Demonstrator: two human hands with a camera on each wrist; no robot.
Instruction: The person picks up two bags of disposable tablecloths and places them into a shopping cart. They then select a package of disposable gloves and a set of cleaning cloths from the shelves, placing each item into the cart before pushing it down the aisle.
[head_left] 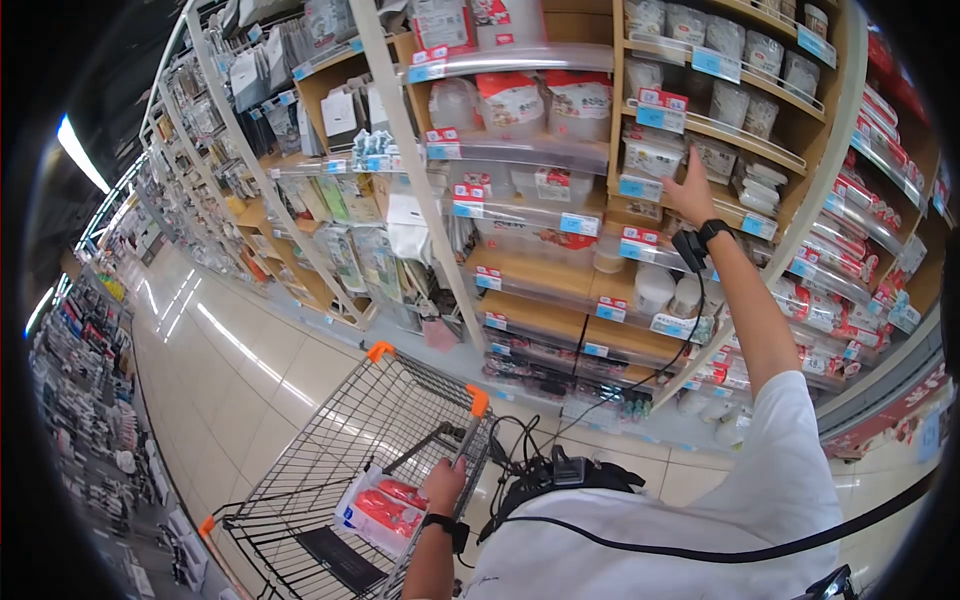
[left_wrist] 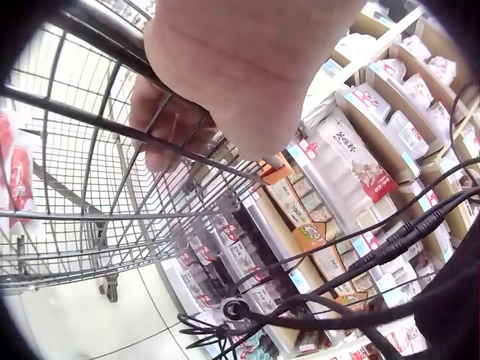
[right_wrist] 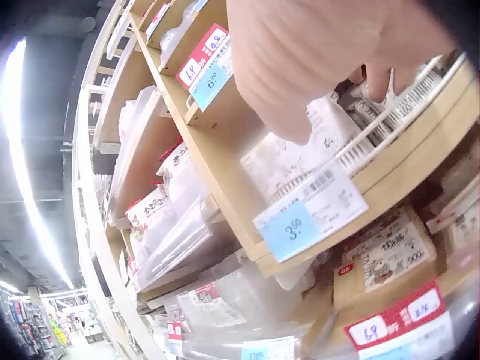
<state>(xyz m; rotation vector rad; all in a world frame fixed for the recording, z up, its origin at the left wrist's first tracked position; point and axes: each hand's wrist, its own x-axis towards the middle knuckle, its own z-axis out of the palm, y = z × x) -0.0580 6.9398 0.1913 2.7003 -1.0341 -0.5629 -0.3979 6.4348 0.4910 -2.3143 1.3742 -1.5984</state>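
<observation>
R hand (right_wrist: 322, 56), thumb & index wide apart, is over shelf edge (right_wrist: 397, 169), w/ white pkg (right_wrist: 277, 161) just behind it & L hand (head_left: 443, 487) gripping cart bar (head_left: 470, 432) below it; low pull could snag pkg.

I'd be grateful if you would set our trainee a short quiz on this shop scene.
1. What does the left hand grip?
A) a shelf edge
B) the rim of the shopping cart
C) a plastic tub

2. True or false: the package with red contents lies inside the shopping cart.

3. Fill in the blank: in the right wrist view, the large number on the blue part of the price tag nearest the right hand reads ____.

Key: 1. B; 2. True; 3. 3.50
</observation>
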